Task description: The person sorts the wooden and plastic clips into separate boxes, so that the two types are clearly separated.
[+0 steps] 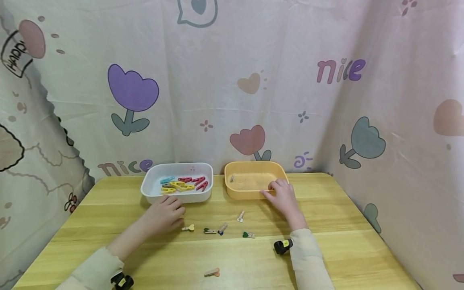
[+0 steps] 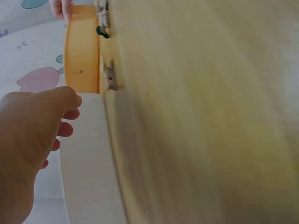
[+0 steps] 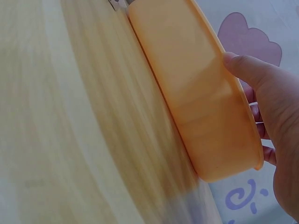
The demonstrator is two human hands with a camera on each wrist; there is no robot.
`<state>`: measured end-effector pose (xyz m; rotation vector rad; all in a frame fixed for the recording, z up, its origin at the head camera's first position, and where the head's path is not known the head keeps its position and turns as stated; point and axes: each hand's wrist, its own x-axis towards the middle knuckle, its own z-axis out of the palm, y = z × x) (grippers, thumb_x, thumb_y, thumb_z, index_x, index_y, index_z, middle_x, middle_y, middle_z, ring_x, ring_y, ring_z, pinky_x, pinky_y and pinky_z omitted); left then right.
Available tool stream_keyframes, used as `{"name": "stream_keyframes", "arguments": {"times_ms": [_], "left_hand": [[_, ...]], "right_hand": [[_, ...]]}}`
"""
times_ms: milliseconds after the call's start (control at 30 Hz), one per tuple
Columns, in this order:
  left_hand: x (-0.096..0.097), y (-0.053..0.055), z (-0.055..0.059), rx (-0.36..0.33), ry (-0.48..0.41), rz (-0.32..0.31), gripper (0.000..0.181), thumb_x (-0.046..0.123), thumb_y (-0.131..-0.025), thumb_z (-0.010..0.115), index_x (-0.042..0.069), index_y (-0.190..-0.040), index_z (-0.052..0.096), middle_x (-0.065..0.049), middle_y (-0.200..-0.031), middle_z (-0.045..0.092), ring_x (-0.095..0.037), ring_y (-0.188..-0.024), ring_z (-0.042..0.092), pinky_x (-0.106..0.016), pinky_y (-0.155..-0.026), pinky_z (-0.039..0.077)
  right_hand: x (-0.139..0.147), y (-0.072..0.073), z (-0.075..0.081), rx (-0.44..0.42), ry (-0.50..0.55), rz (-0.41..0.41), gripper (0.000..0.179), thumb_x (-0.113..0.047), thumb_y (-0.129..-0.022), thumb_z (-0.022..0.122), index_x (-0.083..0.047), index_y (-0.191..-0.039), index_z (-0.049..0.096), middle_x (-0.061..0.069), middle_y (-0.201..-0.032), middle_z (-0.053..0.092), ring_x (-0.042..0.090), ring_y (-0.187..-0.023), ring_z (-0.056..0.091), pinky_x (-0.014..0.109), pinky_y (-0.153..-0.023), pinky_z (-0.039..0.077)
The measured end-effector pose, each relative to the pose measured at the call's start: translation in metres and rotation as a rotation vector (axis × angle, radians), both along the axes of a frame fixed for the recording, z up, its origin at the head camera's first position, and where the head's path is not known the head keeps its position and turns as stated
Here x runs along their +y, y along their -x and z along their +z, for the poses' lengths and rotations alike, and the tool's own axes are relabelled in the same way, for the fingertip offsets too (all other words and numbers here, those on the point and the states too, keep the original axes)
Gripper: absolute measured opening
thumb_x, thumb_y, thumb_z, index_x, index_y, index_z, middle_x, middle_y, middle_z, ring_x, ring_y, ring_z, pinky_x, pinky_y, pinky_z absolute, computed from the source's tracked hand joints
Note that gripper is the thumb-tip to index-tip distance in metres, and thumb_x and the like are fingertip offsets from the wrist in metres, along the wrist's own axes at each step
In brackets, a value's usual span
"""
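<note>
My left hand (image 1: 164, 213) is at the near rim of a white bin (image 1: 192, 197), fingers loosely bent; nothing shows in its grasp. Red (image 1: 199, 181), yellow (image 1: 177, 184) and blue (image 1: 167, 180) plastic clothespins lie inside that bin. The right hand (image 1: 284, 197) grips the near right rim of an orange bin (image 1: 239, 195). In the right wrist view its thumb (image 3: 240, 64) lies on the rim's outside, with the other fingers (image 3: 259, 114) partly hidden behind the rim. One small clothespin (image 1: 232, 179) sits at the left inside the orange bin.
Small wooden clothespins with coloured ends lie before the bins: a yellow heart one (image 1: 188, 228), a white-ended one (image 1: 241, 216), a blue-ended one (image 1: 222, 229) and green-ended ones (image 1: 248, 235). Nearer lies an orange-ended clothespin (image 1: 212, 272). A printed curtain (image 1: 203, 88) hangs behind the table (image 1: 348, 241).
</note>
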<state>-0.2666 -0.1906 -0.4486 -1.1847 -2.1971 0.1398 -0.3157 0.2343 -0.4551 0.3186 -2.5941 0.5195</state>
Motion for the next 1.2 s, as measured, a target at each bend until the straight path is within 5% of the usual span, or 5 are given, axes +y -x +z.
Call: {"name": "stream_keyframes", "arguments": {"times_ms": [233, 667, 1200], "left_hand": [[-0.003, -0.003, -0.011, 0.0, 0.011, -0.052, 0.023, 0.03, -0.073, 0.077, 0.018, -0.083, 0.061, 0.002, -0.084, 0.057, -0.019, -0.083, 0.053, -0.037, -0.077, 0.044], [0.001, -0.01, -0.016, -0.124, 0.051, -0.046, 0.017, 0.033, -0.078, 0.072, 0.022, -0.082, 0.06, 0.007, -0.082, 0.054, -0.015, -0.085, 0.049, -0.036, -0.08, 0.039], [0.006, -0.009, -0.017, -0.131, 0.046, -0.052, 0.017, 0.028, -0.077, 0.073, 0.023, -0.079, 0.058, 0.009, -0.079, 0.052, -0.015, -0.082, 0.046, -0.034, -0.077, 0.037]], "right_hand": [[0.0, 0.001, 0.0, 0.003, -0.004, -0.001, 0.033, -0.045, -0.085, 0.072, -0.013, -0.087, 0.063, 0.002, -0.087, 0.059, 0.023, -0.086, 0.051, 0.04, -0.083, 0.036], [0.0, 0.0, 0.0, 0.005, -0.007, -0.002, 0.032, -0.044, -0.084, 0.072, -0.013, -0.087, 0.063, 0.002, -0.087, 0.059, 0.023, -0.086, 0.051, 0.039, -0.081, 0.036], [0.0, -0.001, 0.001, -0.009, -0.006, -0.005, 0.033, -0.045, -0.085, 0.072, -0.013, -0.087, 0.063, 0.002, -0.086, 0.058, 0.023, -0.086, 0.05, 0.041, -0.083, 0.036]]}}
